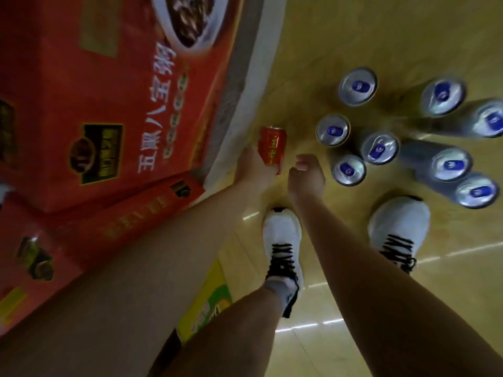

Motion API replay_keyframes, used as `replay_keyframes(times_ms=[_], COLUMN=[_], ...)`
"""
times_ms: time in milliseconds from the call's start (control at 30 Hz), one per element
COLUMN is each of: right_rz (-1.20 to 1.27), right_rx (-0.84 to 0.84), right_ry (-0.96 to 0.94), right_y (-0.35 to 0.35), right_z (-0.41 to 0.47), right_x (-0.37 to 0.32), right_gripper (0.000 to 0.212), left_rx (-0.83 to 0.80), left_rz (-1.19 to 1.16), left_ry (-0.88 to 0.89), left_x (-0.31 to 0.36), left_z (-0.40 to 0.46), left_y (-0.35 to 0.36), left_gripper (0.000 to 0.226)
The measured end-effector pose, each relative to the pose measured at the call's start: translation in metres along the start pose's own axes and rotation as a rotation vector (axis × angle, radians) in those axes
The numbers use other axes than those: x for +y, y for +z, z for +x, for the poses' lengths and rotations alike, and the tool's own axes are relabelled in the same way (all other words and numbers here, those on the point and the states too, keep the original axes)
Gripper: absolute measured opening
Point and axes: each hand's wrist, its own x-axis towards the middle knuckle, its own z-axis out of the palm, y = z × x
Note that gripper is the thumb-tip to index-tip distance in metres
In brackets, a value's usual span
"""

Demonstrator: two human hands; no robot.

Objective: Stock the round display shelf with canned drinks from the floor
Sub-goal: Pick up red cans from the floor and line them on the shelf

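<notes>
I look straight down at the tan floor. My left hand (251, 170) grips a red can (272, 148) with yellow lettering, held low beside the white curved base of the round display shelf (255, 74). My right hand (307, 178) hangs just right of that can with fingers curled and nothing in it. Several silver cans with blue pull tabs (379, 148) stand upright on the floor to the right; the nearest one (348, 170) is a short way from my right hand.
Red cartons with white lettering (95, 104) are stacked on the shelf at the left. A yellow-green box (206, 300) lies on the floor under my left arm. My two white shoes (283, 240) (397, 227) stand just behind the cans.
</notes>
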Motion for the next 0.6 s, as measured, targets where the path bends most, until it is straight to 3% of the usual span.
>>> replay_keyframes(times_ms=[100,300,433,600], right_rz=[-0.008,-0.010,-0.015,-0.012], right_rx=[-0.004,-0.074,-0.085,-0.148], right_ry=[-0.036,-0.042,-0.024,-0.060], right_y=[0.015,0.014,-0.017,-0.064], right_z=[0.018,0.009,-0.027,-0.091], right_x=[0.011,0.018,0.002,-0.048], right_gripper=[0.033,0.033,0.036,0.038], left_rx=[-0.030,-0.117,-0.188,-0.206], left_rz=[-0.017,-0.042,0.031,-0.041], left_ry=[-0.023,-0.103,-0.109,-0.094], left_x=[0.001,0.005,-0.003,0.006], left_z=[0.025,0.025,-0.015,-0.096], left_y=[0.013,0.008,-0.013,-0.058], left_gripper=[0.071,0.056,0.076,0.059])
